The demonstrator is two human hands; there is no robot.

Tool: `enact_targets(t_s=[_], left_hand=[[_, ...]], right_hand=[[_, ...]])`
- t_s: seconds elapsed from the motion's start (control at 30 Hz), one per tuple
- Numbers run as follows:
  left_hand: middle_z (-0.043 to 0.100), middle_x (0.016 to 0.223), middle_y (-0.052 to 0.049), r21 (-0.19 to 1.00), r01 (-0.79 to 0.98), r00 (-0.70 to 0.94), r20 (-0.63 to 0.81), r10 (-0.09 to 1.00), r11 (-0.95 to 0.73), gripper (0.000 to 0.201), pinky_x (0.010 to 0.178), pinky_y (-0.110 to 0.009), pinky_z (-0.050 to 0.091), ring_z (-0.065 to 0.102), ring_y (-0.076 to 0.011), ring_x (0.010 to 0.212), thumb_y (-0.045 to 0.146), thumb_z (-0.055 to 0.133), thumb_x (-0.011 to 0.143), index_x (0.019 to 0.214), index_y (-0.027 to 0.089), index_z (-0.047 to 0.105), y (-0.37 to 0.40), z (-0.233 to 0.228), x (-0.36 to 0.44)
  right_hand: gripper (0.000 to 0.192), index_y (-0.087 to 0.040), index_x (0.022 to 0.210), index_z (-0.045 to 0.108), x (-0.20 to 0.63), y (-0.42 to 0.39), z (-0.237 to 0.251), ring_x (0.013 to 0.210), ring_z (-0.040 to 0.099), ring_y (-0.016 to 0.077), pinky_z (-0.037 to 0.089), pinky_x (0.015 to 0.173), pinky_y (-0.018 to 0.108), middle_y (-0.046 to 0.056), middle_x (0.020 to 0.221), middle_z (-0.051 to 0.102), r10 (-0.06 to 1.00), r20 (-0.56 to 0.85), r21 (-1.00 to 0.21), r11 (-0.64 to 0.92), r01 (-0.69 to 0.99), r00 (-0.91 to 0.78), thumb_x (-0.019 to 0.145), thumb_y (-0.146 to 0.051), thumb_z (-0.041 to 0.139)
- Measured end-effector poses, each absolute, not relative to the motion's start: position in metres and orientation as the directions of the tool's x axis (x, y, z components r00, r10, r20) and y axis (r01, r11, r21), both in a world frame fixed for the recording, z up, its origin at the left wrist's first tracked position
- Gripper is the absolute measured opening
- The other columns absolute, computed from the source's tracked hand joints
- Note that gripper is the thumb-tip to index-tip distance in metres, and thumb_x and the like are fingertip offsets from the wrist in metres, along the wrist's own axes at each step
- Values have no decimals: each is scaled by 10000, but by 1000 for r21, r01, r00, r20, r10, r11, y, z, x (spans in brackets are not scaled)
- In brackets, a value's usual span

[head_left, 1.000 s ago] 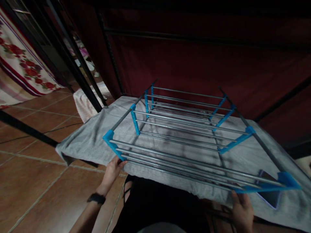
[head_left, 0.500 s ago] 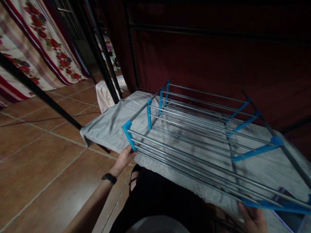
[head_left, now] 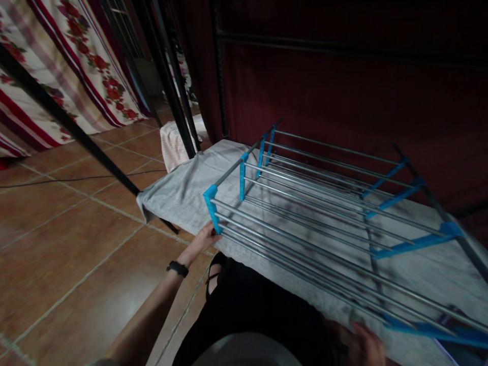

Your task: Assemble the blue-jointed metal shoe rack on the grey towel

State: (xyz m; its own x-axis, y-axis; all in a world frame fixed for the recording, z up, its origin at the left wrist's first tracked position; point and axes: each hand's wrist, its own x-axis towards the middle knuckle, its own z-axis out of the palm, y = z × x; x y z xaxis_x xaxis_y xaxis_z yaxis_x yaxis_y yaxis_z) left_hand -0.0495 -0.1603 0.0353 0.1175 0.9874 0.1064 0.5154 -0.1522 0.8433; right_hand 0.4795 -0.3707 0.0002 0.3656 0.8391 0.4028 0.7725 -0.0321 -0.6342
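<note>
the left hand (head_left: 206, 238) reaches forward to the near left corner of a metal rack (head_left: 324, 218) with blue plastic connectors, its fingers (head_left: 212, 235) closed around the lowest rods just under the blue corner piece (head_left: 211, 206). a dark watch (head_left: 177, 268) sits on that wrist. the right hand (head_left: 366, 346) shows only at the bottom edge, under the near right part of the rack by the blue bar (head_left: 430, 330) there; it lies against the grey towel edge, but whether its fingers grip a rod or just press below it cannot be told (the hand is blurred and half cut off).

the rack lies flat, its long silver rods running left to right in several tiers, resting on a grey towel (head_left: 179, 193) that covers the bench. the towel's left corner hangs off the bench edge above the tiled floor (head_left: 68, 264).

behind the rack hangs a dark red cloth (head_left: 343, 96) on a black frame. black metal poles (head_left: 171, 81) slant up at the left, and a folded pale cloth (head_left: 173, 145) sits just behind the towel's far left end. a floral curtain (head_left: 57, 66) with red flowers and stripes fills the upper left. the person's dark clothing (head_left: 247, 315) fills the lower middle.
</note>
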Motion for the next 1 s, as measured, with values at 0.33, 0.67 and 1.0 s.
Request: enact_targets(t_s=[0.33, 0.67, 1.0], left_hand=[[600, 968, -54, 821, 543, 146, 117, 982, -178, 279, 789, -313, 517, 559, -180, 867, 150, 600, 713, 973, 160, 700, -157, 39, -47], [586, 913, -37, 809, 564, 105, 126, 986, -164, 202, 744, -300, 518, 534, -168, 820, 136, 602, 677, 858, 165, 684, -162, 42, -42], [617, 948, -63, 815, 552, 34, 191, 981, -178, 127, 843, -357, 514, 573, -193, 877, 223, 651, 713, 817, 152, 664, -158, 37, -34]], right_hand=[[430, -206, 1386, 502, 279, -253, 45, 1189, 585, 239, 455, 1037, 423, 114, 1304, 620, 885, 279, -216, 435, 874, -372, 975, -138, 397], [341, -248, 1276, 591, 267, -231, 42, 1097, 653, 229, 513, 905, 354, 90, 1145, 702, 919, 158, -217, 390, 895, -362, 1001, -185, 399], [371, -258, 1298, 605, 268, -231, 51, 1115, 651, 242, 503, 924, 367, 84, 1209, 689, 919, 165, -224, 389, 894, -358, 1002, -201, 389]])
